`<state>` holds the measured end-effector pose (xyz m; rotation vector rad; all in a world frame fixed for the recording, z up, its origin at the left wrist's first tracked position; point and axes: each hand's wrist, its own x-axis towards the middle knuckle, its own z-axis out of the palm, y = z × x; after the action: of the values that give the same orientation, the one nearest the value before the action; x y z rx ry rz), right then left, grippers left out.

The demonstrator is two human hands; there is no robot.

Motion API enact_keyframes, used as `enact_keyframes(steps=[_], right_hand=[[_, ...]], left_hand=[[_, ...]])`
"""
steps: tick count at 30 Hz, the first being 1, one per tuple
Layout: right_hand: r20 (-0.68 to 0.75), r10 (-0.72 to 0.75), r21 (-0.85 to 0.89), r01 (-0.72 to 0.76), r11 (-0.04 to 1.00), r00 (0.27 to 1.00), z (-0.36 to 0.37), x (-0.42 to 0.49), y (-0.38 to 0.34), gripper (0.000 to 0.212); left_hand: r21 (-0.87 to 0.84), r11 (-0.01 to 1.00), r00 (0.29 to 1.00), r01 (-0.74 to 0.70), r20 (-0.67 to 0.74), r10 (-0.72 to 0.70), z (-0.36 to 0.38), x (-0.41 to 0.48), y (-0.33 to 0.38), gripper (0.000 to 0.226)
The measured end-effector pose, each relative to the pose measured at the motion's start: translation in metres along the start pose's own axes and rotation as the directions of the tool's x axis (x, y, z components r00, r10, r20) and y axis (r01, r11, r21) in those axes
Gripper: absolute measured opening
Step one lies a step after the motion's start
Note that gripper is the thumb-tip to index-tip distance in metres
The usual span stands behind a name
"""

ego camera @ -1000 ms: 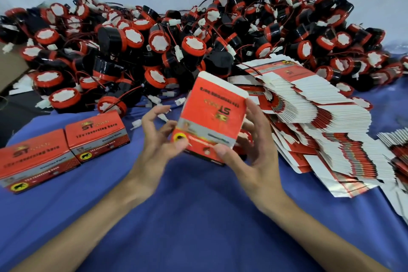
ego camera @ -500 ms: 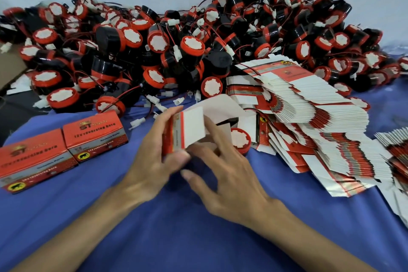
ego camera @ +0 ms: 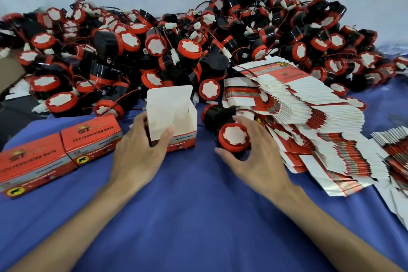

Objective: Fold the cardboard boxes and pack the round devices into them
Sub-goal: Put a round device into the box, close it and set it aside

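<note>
Two closed, glossy red cardboard boxes [ego camera: 92, 137] are sitting side by side near the counter's left edge, on its blue cloth [ego camera: 198, 216]. Just right of them, the left hand [ego camera: 139, 157] is gripping an open box [ego camera: 176, 117], thumb hooked over its matte white inner wall, lid flap standing up. The right hand [ego camera: 256, 159] is curling its fingers around a round device [ego camera: 234, 138], which has a black body, a red rim and a white notched face. Flat box blanks [ego camera: 320, 117] are fanning out rightward. A heap of devices [ego camera: 110, 51] is lining the far edge.
</note>
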<state>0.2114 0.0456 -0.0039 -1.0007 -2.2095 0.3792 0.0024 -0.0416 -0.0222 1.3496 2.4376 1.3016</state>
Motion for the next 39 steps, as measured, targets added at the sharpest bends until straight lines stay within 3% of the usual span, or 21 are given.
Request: enact_keyframes(steps=[3, 6, 7, 9, 11, 14, 17, 19, 21, 26, 32, 35, 39], right_hand=[[-0.341, -0.109, 0.141, 0.166, 0.976, 0.934, -0.010, 0.000, -0.017, 0.062], [-0.465, -0.227, 0.176, 0.340, 0.924, 0.856, -0.019, -0.008, -0.028, 0.056], [-0.469, -0.245, 0.175, 0.361, 0.916, 0.848, -0.020, -0.011, -0.030, 0.056], [-0.463, -0.239, 0.171, 0.350, 0.921, 0.854, -0.017, -0.017, -0.035, 0.059], [-0.460, -0.182, 0.187, 0.295, 0.937, 0.869, -0.010, -0.022, -0.038, 0.061], [-0.377, -0.162, 0.275, 0.278, 0.921, 0.912, 0.000, -0.027, -0.041, 0.063], [-0.126, -0.358, 0.390, 0.378, 0.840, 0.925, 0.005, -0.038, -0.032, 0.060], [0.033, -0.457, 0.465, 0.391, 0.795, 0.889, 0.001, -0.038, -0.028, 0.064], [0.100, -0.488, 0.473, 0.390, 0.790, 0.867, -0.004, -0.032, -0.025, 0.069], [0.005, -0.422, 0.355, 0.393, 0.848, 0.907, -0.004, -0.030, -0.026, 0.060], [0.066, -0.283, 0.352, 0.243, 0.904, 0.957, -0.002, -0.025, -0.020, 0.063], [0.117, -0.246, 0.432, 0.173, 0.885, 0.962, 0.000, -0.026, -0.020, 0.082], [0.173, -0.193, 0.403, 0.110, 0.909, 0.966, -0.001, -0.027, -0.022, 0.106]], left_hand=[[0.077, 0.997, 1.000, -0.019, 0.018, 0.017, 0.002, -0.002, -0.003, 0.073], [-0.027, 0.998, 0.999, -0.054, -0.010, 0.054, -0.001, -0.006, 0.004, 0.090], [-0.125, 0.981, 0.985, -0.148, -0.105, 0.136, -0.005, -0.008, 0.011, 0.090], [-0.212, 0.877, 0.886, -0.431, -0.286, 0.366, -0.015, -0.016, 0.025, 0.074], [-0.334, 0.769, 0.838, -0.545, -0.235, 0.492, -0.016, -0.032, 0.038, 0.064], [-0.615, 0.736, 0.861, -0.283, 0.175, 0.477, -0.008, -0.059, 0.060, 0.071], [-0.752, 0.659, 0.833, -0.017, 0.353, 0.425, 0.000, -0.069, 0.062, 0.084], [-0.772, 0.635, 0.843, 0.029, 0.360, 0.399, 0.001, -0.066, 0.058, 0.096], [-0.776, 0.630, 0.882, 0.028, 0.316, 0.350, 0.003, -0.065, 0.055, 0.101], [-0.745, 0.666, 0.945, -0.024, 0.201, 0.259, 0.006, -0.065, 0.056, 0.103], [-0.654, 0.740, 0.917, -0.157, 0.182, 0.355, -0.008, -0.050, 0.054, 0.049], [-0.641, 0.748, 0.903, -0.174, 0.198, 0.380, -0.012, -0.044, 0.051, 0.051], [-0.745, 0.666, 0.882, -0.045, 0.283, 0.377, -0.011, -0.044, 0.048, 0.064]])
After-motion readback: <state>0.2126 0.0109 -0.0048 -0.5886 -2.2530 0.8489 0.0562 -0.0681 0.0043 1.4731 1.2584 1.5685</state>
